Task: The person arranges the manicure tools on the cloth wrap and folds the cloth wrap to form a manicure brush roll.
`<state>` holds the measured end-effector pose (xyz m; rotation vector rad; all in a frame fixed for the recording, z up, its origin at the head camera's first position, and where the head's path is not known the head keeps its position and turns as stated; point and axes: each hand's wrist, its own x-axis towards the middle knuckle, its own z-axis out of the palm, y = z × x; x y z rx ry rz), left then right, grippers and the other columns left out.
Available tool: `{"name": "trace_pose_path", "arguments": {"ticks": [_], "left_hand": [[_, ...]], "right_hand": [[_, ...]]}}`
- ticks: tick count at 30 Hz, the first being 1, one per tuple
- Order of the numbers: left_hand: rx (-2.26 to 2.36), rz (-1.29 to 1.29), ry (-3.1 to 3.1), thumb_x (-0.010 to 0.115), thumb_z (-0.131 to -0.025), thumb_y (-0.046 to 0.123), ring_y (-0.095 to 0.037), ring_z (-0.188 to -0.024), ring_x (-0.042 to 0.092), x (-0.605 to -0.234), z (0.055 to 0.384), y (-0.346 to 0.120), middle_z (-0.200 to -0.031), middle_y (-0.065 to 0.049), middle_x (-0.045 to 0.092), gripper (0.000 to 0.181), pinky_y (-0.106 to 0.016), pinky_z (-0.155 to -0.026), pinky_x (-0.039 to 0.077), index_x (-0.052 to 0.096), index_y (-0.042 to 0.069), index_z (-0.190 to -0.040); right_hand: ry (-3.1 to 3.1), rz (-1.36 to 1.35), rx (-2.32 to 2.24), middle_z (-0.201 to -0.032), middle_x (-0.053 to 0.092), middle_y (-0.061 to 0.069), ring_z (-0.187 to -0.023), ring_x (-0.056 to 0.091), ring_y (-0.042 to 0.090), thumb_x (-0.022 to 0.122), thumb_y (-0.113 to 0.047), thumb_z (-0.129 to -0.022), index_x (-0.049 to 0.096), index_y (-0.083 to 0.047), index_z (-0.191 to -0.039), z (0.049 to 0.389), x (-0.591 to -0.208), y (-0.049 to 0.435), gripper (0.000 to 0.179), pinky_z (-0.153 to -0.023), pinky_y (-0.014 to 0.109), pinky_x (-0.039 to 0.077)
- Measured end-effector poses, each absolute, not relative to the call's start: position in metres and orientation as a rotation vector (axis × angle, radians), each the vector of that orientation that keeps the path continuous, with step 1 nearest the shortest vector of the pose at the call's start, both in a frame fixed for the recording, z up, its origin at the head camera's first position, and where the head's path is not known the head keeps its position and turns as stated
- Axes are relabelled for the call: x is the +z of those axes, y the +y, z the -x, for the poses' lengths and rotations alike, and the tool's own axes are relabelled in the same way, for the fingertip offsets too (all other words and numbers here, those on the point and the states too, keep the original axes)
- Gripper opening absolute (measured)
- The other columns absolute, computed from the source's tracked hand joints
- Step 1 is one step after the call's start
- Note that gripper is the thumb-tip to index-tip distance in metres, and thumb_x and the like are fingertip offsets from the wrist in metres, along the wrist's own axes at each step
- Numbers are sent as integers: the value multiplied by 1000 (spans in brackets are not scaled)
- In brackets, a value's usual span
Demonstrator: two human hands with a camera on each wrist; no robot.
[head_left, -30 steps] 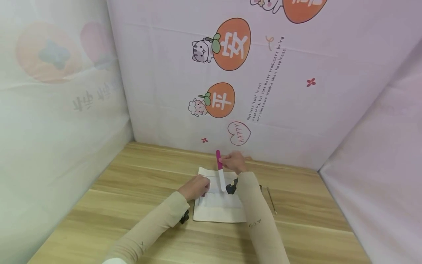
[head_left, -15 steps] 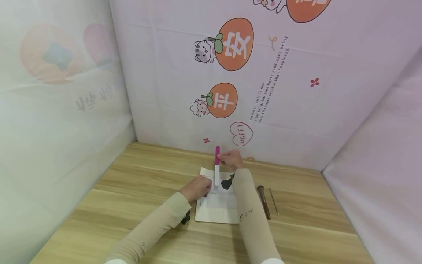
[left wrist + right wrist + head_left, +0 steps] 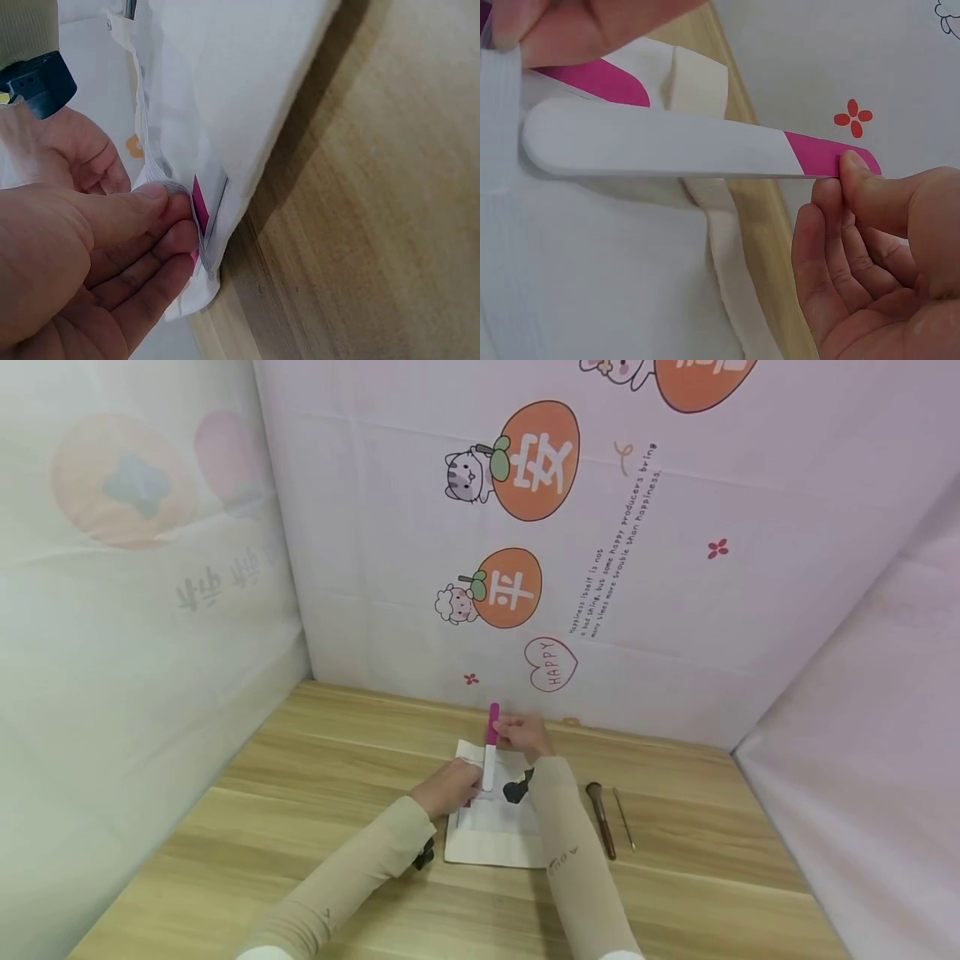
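My right hand pinches the magenta end of a flat, round-ended white-and-magenta nail file between thumb and fingers. Its white end points toward me and reaches the edge of a white elastic band. In the left wrist view, the thumb and fingers of my left hand pinch that band and hold it up off a cream fabric case. Another magenta piece lies by the band, close to my left fingers, partly hidden by them. Whether the file's tip is under the band, I cannot tell.
On the wooden table, right of the case, lie a brush with a brown handle and a thin metal rod. A printed white cloth wall stands just behind the right hand.
My right hand has brought the nail file leftward, then slightly toward me, so its white end is now closer to the left hand. The right forearm's shift uncovers the brush. My left hand stays put.
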<state>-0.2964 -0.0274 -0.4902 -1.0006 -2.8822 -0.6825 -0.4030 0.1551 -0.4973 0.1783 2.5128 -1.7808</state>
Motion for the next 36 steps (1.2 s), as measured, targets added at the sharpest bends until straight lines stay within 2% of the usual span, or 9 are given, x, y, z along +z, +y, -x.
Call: {"name": "trace_pose_path", "arguments": {"ticks": [5, 12, 19, 26, 30, 33, 36], "left_hand": [[-672, 981, -2916, 68, -98, -2, -10, -66, 51, -490, 298, -27, -67, 0, 58, 24, -23, -64, 45, 63, 6, -76], [-669, 959, -2954, 67, -99, -1, -9, -66, 50, -491, 299, -26, -68, 2, 57, 25, -21, -63, 45, 63, 7, -76], [-668, 949, -2973, 68, -100, 2, -9, -64, 53, -491, 300, -26, -70, 0, 61, 21, -21, -61, 47, 68, 4, -79], [-725, 907, -3013, 65, -102, 2, -10, -64, 55, -489, 298, -26, -71, -1, 62, 21, -21, -61, 49, 69, 3, -82], [-742, 909, -3009, 65, -102, 2, -10, -62, 55, -491, 299, -25, -70, -1, 62, 21, -21, -59, 48, 69, 3, -82], [-733, 923, -3005, 65, -102, 2, -10, -63, 54, -492, 300, -26, -70, 0, 61, 21, -21, -59, 47, 68, 4, -81], [-722, 931, -2995, 65, -102, 2, -9, -63, 53, -492, 299, -26, -70, 0, 60, 22, -21, -59, 46, 67, 5, -80]], "right_hand": [[2448, -160, -1825, -88, 80, 10, -72, 69, 10, 78, -9, -94, 78, 4, -106, 399, -500, 155, 17, -73, 25, 59], [2534, -159, -1581, -79, 76, 0, -77, 65, 13, 81, -21, -93, 79, -7, -91, 388, -501, 158, 15, -76, 25, 49], [2606, -55, -1421, -71, 70, -1, -74, 58, 14, 82, -23, -92, 78, -7, -82, 371, -499, 161, 19, -70, 27, 45], [2601, -9, -1329, -76, 75, 2, -73, 61, 16, 80, -22, -94, 79, -8, -85, 360, -499, 166, 17, -70, 28, 46], [2520, 39, -1378, -88, 80, 8, -73, 67, 12, 76, -12, -96, 82, -2, -96, 354, -500, 168, 11, -70, 26, 57], [2436, 59, -1431, -96, 81, 13, -73, 71, 11, 73, -5, -97, 81, 3, -104, 349, -500, 168, 13, -72, 26, 62], [2402, 53, -1429, -93, 81, 12, -74, 72, 12, 74, -6, -97, 80, 3, -106, 346, -500, 169, 14, -74, 28, 64]]}}
